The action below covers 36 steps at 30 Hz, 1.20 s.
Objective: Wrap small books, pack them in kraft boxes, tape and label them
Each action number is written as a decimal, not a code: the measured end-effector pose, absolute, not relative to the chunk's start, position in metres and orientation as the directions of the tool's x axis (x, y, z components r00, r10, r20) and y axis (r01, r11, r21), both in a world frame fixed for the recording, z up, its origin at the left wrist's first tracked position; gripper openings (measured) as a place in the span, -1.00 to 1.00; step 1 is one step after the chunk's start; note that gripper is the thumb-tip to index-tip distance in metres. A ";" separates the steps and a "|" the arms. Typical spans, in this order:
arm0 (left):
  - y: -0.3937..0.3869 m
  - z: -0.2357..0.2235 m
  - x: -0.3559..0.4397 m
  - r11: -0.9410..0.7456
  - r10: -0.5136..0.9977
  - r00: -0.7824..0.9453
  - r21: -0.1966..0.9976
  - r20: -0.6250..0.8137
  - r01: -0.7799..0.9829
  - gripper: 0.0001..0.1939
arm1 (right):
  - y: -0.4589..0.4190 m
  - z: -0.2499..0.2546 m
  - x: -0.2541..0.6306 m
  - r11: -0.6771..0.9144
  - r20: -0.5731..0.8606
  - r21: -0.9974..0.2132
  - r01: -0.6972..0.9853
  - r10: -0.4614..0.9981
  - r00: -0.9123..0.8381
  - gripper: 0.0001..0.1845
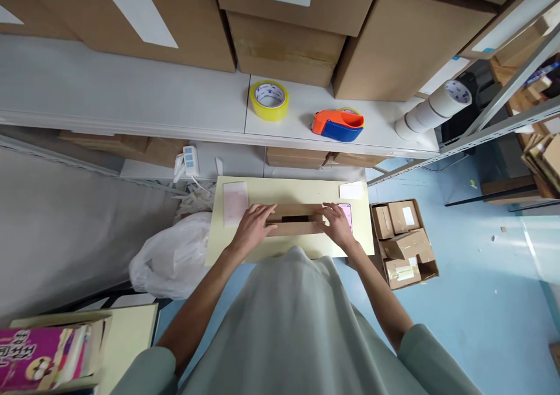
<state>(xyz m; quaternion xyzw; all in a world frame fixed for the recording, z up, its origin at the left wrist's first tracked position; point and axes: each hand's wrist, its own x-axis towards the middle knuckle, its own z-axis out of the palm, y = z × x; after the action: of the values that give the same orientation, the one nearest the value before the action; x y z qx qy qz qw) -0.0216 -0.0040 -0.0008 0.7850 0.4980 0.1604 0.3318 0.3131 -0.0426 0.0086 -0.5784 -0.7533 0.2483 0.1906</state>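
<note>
A long, narrow cardboard box [294, 229] lies on the pale yellow table [280, 188] in front of me. Its top flaps leave a slit in the middle, where something dark shows; I cannot tell what it is. My left hand [254, 229] grips the box's left end, thumb on the near side and fingers over the far side. At the opposite end, my right hand [336, 226] holds the box the same way. A phone with a lit pink screen [345, 213] lies partly hidden beside my right hand. To the left is a pinkish paper sheet [235, 203].
On the shelf [175, 97] beyond sit a yellow tape roll [269, 112], an orange and blue tape dispenser [338, 126] and stacked white rolls [431, 112], before large cartons [415, 39]. A white plastic bag [175, 258] stands left; an open carton of small boxes [405, 246] is right.
</note>
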 end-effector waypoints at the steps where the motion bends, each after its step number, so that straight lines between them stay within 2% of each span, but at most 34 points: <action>1: -0.005 -0.003 -0.019 -0.279 0.893 0.443 0.676 -0.078 0.682 -0.43 | -0.043 0.005 0.310 0.203 -0.006 -0.578 0.790 0.968 -0.253 -0.68; 6: -0.011 -0.013 -0.009 -0.225 0.925 0.372 0.671 -0.082 0.707 -0.56 | -0.039 -0.009 0.302 0.153 -0.038 -0.563 0.812 0.977 -0.210 -0.67; 17: -0.009 -0.012 -0.004 -0.196 0.933 0.343 0.644 -0.110 0.739 -0.49 | -0.032 -0.017 0.306 0.183 -0.034 -0.560 0.808 0.970 -0.243 -0.67; 36: -0.016 -0.007 0.003 -0.204 0.940 0.326 0.600 -0.100 0.774 -0.51 | -0.033 -0.023 0.326 0.251 0.021 -0.562 0.788 0.957 -0.290 -0.67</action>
<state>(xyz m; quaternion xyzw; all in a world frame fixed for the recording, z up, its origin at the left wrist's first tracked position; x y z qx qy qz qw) 0.0028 -0.0161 -0.0067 0.7623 0.5621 0.1454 0.2860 0.3261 -0.0329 -0.0230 -0.5668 -0.7695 0.2305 0.1832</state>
